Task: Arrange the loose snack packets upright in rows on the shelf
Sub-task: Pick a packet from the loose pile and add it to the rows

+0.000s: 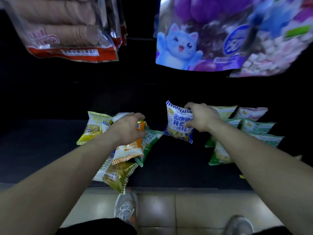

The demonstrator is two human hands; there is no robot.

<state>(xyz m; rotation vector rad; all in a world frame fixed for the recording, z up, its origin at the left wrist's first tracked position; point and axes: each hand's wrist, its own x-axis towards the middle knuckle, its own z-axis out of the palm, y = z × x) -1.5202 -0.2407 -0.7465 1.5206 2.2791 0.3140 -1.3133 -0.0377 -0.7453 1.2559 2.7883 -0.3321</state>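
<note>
On the dark shelf [177, 167] my right hand [201, 118] grips a blue and white snack packet [177, 122] by its right edge and holds it upright. My left hand [128, 127] closes on an orange packet [131, 148] in a loose heap at the left. That heap also holds a yellow packet [93, 128], a green packet [149, 141] and a gold packet [118, 175] that overhangs the shelf's front edge. Several green and pink packets [254, 128] lie behind and to the right of my right forearm.
Large bags hang above: red-trimmed clear ones [67, 31] at the left, a purple bag with a blue cat [194, 39] at the right. Below the shelf edge are floor tiles [186, 209] and two shoes [126, 207].
</note>
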